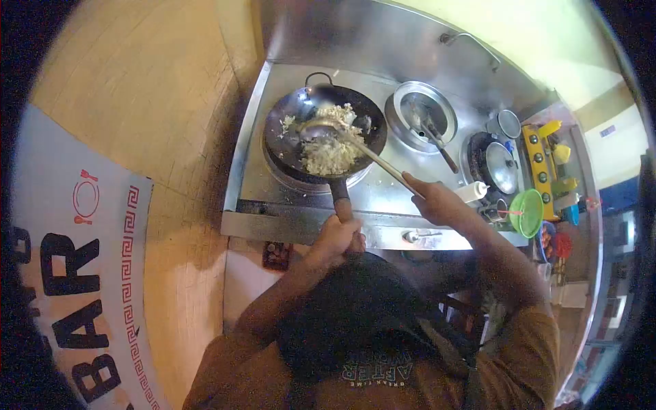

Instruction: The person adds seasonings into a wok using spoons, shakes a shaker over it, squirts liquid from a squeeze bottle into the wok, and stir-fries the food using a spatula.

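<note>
A dark wok (280,152) with a loop handle at its far side sits over the left burner. Pale, rice-like food (329,156) lies inside it, heaped toward the middle. My left hand (338,238) is closed around the wok's near handle (342,198). In my right hand (437,203) is the long handle of a ladle (379,159), gripped near its end. The ladle's round head is down in the wok, against the food, and looks a little blurred.
Right of the wok, a metal basin (451,116) holds a dark-handled utensil. Farther right are a lidded pan (502,167), a white squeeze bottle (471,193), a green bowl (527,213) and a yellow unit with knobs (538,160). A metal backsplash (383,41) rises behind the stove.
</note>
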A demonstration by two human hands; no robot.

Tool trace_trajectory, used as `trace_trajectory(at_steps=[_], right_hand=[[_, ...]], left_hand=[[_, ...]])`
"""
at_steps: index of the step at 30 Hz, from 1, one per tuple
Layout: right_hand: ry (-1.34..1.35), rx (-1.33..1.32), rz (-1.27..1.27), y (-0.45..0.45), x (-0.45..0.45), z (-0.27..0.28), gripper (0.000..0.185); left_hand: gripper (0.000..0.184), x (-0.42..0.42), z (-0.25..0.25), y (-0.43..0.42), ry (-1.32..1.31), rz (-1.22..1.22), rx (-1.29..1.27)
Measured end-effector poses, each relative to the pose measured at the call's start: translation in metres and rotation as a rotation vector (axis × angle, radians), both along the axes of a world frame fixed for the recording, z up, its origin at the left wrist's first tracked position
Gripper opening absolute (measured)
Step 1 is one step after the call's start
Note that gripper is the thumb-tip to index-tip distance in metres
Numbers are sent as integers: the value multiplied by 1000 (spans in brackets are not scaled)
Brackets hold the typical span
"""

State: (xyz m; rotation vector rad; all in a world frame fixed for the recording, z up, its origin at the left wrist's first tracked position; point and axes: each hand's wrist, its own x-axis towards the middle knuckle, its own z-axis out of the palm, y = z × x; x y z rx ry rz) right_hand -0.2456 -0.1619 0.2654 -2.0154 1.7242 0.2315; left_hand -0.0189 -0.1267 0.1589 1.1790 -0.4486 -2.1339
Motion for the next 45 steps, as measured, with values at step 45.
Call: trace_trajectory(at_steps=[45], right_hand=[[-37,-311,-26,-56,-34,-73,57]], left_hand=[[22,27,-77,-22,148,37,-41]])
